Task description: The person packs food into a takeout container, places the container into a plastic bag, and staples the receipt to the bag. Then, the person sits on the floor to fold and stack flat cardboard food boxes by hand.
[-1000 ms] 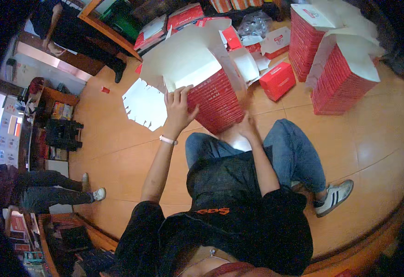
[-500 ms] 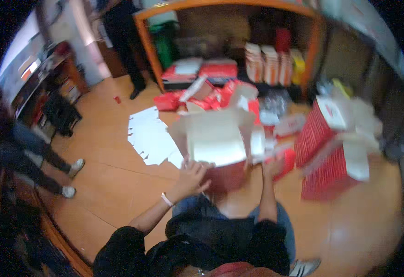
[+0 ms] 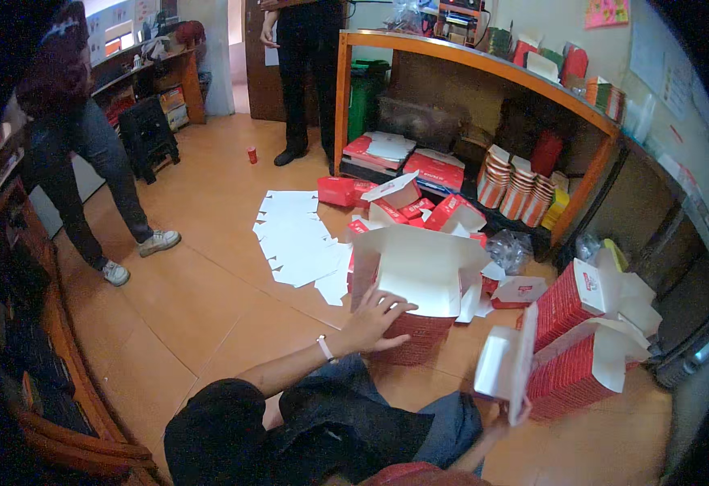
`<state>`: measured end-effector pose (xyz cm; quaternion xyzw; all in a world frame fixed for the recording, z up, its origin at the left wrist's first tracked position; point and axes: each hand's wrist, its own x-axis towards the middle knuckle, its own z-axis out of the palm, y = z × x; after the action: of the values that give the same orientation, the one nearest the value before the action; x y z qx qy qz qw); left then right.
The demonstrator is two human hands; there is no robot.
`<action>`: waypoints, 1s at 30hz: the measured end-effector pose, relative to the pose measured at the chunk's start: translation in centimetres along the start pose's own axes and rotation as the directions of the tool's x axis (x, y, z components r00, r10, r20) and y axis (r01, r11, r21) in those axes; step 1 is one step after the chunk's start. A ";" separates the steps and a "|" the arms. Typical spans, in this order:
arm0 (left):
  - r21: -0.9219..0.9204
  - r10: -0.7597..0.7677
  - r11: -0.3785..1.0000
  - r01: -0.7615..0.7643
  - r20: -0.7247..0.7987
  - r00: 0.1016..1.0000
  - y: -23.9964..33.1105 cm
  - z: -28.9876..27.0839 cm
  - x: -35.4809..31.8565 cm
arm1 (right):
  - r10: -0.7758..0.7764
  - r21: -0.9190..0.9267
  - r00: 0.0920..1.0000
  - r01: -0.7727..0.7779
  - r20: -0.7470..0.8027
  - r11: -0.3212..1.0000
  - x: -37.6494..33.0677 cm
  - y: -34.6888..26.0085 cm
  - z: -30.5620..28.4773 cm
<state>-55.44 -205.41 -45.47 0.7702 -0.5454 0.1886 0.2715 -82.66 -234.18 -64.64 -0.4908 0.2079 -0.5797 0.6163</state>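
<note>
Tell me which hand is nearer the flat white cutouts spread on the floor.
Left. The left hand rests on the open red-and-white box just beside the flat white cutouts; the right hand holds another box farther away.

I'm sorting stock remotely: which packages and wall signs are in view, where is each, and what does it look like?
Stack of nested boxes: under the left hand, red outside, top flaps white.
Folded box: in the right hand, white inside, red outside.
Two box stacks: floor at right, red and white.
Flat blanks: spread on the floor, white.
Cup stacks: under the counter, striped.
Wall sign: top right, pink.
</note>
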 end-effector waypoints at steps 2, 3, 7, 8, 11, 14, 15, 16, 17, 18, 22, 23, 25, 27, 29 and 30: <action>0.011 0.013 1.000 -0.013 -0.037 0.999 1.2 -0.7 0.8 | -0.047 0.089 0.992 0.037 0.118 0.995 -0.6 -3.7 -1.3; -0.227 0.013 0.974 -0.009 0.014 1.000 2.0 -0.9 1.4 | -0.049 0.112 0.989 0.033 0.139 0.993 -0.7 -5.3 -1.4; -0.906 0.244 0.361 0.221 0.321 0.915 6.3 -0.5 2.8 | 0.006 0.068 0.980 -0.020 0.199 0.998 -0.1 -9.2 1.6; -0.791 0.248 0.611 0.027 0.223 0.943 7.3 -0.3 2.4 | 0.030 0.043 0.976 -0.041 0.217 0.998 0.0 -9.5 2.9; -0.801 0.027 0.596 0.048 0.080 0.996 9.1 0.5 1.3 | 0.111 -0.048 0.953 -0.101 0.281 0.994 -0.7 -9.9 6.5; -0.791 -0.142 0.605 0.086 -0.001 0.990 8.7 0.0 -0.1 | 0.166 -0.116 0.923 -0.133 0.347 0.984 -2.0 -10.6 9.5; -0.746 -0.129 0.664 0.061 -0.033 0.991 8.1 -0.3 -0.5 | 0.169 -0.144 0.913 -0.122 0.372 0.982 -2.2 -11.1 10.4; -0.746 -0.115 0.666 0.017 -0.080 0.990 7.5 -0.6 -0.7 | 0.162 -0.179 0.907 -0.098 0.388 0.979 -2.3 -11.8 11.3; -0.780 -0.103 0.625 -0.035 -0.127 0.987 6.2 -1.0 -0.9 | 0.151 -0.216 0.902 -0.066 0.404 0.974 -2.1 -12.5 12.3; -0.791 -0.169 0.612 0.017 -0.110 0.979 4.3 -1.5 -0.7 | 0.136 -0.258 0.898 -0.026 0.419 0.966 -1.7 -13.3 13.5; -0.494 -0.394 0.832 0.252 -0.208 0.895 -2.9 -1.3 0.1 | 0.053 -0.504 0.850 0.260 0.525 0.824 1.7 -15.0 20.2; -0.351 -0.405 0.876 0.329 -0.168 0.899 -4.2 -0.6 0.2 | 0.056 -0.557 0.817 0.339 0.574 0.758 2.7 -14.6 22.5; -0.198 -0.436 0.895 0.399 -0.211 0.875 -6.1 1.0 0.0 | 0.077 -0.601 0.727 0.498 0.682 0.625 4.5 -12.6 27.5; -0.285 -0.391 0.904 0.318 -0.253 0.885 -7.3 2.3 -0.4 | 0.071 -0.526 0.603 0.625 0.795 0.577 5.9 -9.5 31.6; -0.273 -0.375 0.904 0.328 -0.142 0.916 -8.1 3.0 -0.8 | 0.056 -0.467 0.532 0.682 0.845 0.562 7.1 -6.5 33.8; -0.256 -0.280 0.939 0.229 -0.184 0.942 -8.5 2.9 -1.1 | 0.047 -0.479 0.524 0.735 0.851 0.480 7.6 -5.3 34.2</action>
<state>-47.83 -204.26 -50.16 0.7725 -0.4256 0.1704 0.4394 -55.28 -227.91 -43.02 -0.9432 0.0403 -0.2684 0.1916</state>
